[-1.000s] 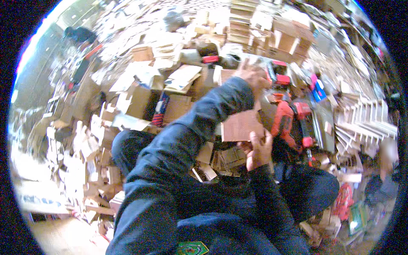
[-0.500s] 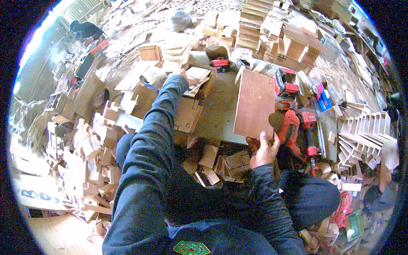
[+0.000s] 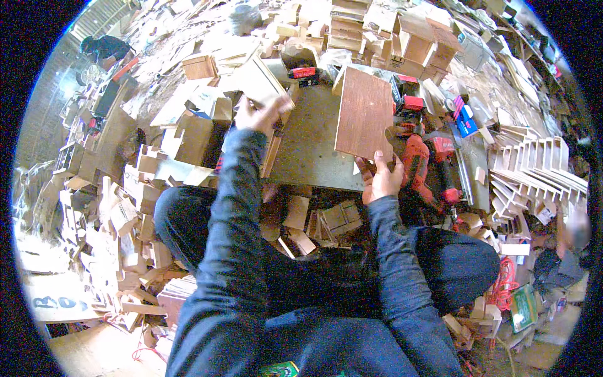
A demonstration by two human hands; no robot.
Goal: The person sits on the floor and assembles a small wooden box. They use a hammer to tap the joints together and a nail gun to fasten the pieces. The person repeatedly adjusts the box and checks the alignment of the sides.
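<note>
My left hand (image 3: 259, 114) is closed on a pale thin wooden panel (image 3: 256, 80), which is tilted above the left side of the work board; its fingers are slightly blurred. Pinched at its near edge by my right hand (image 3: 383, 179) is a reddish-brown wooden panel (image 3: 365, 113) with a curved notch in its right edge. That panel slants over the right part of the grey work board (image 3: 314, 135). Just right of my right hand lies a red-orange power tool (image 3: 414, 166), with a second red tool (image 3: 443, 151) beside it.
Red-and-black boxes (image 3: 304, 74) stand behind the work board. Loose wood offcuts (image 3: 129, 213) heap on the left, and thin slats (image 3: 534, 163) fan out on the right. A stack of wooden boxes (image 3: 424, 47) rises behind. One person (image 3: 103, 47) is far left, another (image 3: 559, 267) at right.
My left hand has lifted a pale panel off the stack and tilted it up. My right hand stays at the brown panel's near edge, with its fingers shifted. The whole view has moved slightly.
</note>
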